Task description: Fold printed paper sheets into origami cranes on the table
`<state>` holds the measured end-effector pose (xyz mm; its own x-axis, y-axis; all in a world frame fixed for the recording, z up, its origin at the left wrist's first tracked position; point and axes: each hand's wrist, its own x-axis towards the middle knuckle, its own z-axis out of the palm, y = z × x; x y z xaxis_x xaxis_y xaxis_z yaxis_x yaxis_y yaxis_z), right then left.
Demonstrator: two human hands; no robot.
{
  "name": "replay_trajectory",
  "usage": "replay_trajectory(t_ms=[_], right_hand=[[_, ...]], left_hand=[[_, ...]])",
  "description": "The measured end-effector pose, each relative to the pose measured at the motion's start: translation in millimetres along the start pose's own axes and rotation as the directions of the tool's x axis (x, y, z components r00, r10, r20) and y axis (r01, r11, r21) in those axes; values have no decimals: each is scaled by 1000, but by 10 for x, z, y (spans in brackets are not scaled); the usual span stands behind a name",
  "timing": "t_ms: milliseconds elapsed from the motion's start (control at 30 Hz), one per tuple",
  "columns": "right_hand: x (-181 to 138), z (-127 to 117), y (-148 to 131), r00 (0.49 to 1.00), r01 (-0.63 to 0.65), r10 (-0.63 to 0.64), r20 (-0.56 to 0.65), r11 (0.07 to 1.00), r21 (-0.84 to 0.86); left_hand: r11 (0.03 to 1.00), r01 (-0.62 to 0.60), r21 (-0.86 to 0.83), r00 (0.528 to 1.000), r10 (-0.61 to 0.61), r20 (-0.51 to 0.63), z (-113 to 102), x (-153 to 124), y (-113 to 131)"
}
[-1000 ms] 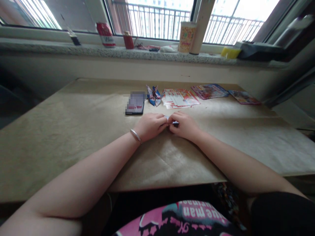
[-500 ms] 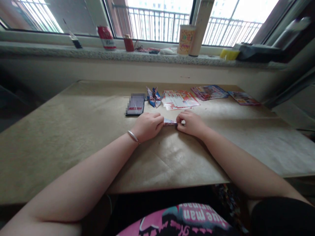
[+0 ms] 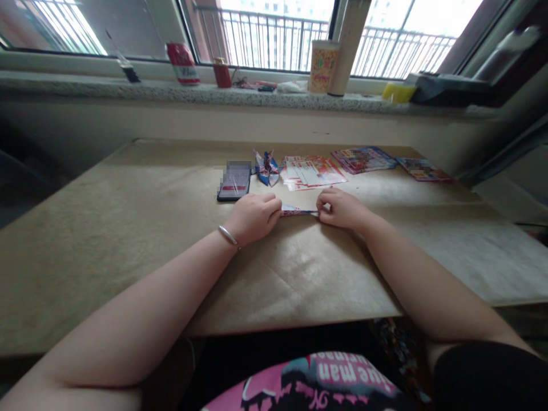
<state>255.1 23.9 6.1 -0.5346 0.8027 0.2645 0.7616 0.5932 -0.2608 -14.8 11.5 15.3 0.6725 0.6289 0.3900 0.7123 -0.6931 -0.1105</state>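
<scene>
A narrow folded piece of printed paper [image 3: 298,211] lies flat on the table between my hands. My left hand [image 3: 257,217] is closed on its left end, the fingers bent down against the table. At the other end, my right hand [image 3: 340,208] pinches the paper's tip between thumb and forefinger. Just beyond my left hand lies a phone [image 3: 235,181] with its screen lit. Beside the phone stands a folded paper figure [image 3: 268,168] in blue, white and red, with pointed petals.
Loose printed sheets [image 3: 314,171] lie behind my hands. Farther right are a stack of colourful leaflets [image 3: 363,159] and another small pile [image 3: 422,169]. On the windowsill [image 3: 257,100] stand a red can [image 3: 183,64], a red bottle [image 3: 222,74] and a paper cup [image 3: 323,67].
My right hand has slid to the right along the paper, so a longer stretch shows between my hands. My left hand stays on the left end, nearly in place.
</scene>
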Motion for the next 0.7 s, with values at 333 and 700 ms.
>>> replay_trajectory(t_ms=[333, 700], right_hand=[[-36, -35, 164, 1000, 19, -21, 17, 998, 68], [1, 35, 34, 988, -8, 24, -156, 995, 100]], left_hand=[[1000, 12, -24, 1000, -12, 17, -15, -6, -8], [996, -2, -89, 1000, 3, 7, 88, -8, -117]])
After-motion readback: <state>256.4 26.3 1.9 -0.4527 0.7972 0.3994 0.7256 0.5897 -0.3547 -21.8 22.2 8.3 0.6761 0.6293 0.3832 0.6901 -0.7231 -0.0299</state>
